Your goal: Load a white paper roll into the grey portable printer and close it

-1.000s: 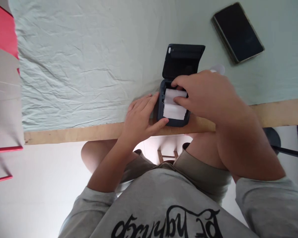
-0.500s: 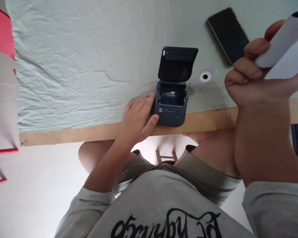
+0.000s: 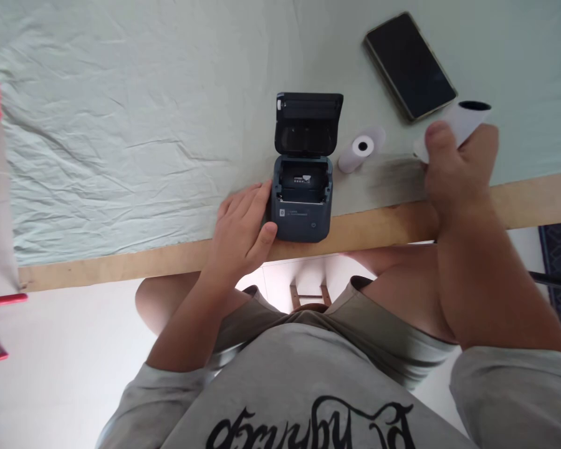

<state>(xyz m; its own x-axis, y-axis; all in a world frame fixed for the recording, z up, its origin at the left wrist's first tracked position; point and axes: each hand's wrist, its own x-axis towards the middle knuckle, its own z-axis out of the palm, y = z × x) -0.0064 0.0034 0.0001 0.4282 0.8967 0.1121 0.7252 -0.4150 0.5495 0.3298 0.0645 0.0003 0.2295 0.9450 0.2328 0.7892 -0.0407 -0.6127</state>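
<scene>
A dark blue mini label printer point(image 3: 303, 221) sits at the table's front edge, its black lid point(image 3: 307, 125) raised and its paper bay exposed. My left hand point(image 3: 240, 227) lies along the printer's left side, fingers stretched out and the thumb against its front corner. To the right, my right hand point(image 3: 462, 162) is closed around a white paper roll point(image 3: 467, 121) with a dark hollow end, held above the cloth. Between the printer and that hand, a small white paper roll point(image 3: 353, 156) with a black core stands on the cloth.
A dark-screened phone point(image 3: 411, 65) in a case lies at the back right. Pale green cloth point(image 3: 144, 125) covers the table, whose wooden edge point(image 3: 112, 265) runs along the front. Red items stand beyond the left side. My legs are under the table edge.
My right hand has come down and leftward with the paper roll, turning over so its back shows. The camera view has shifted slightly; my left hand stays beside the printer.
</scene>
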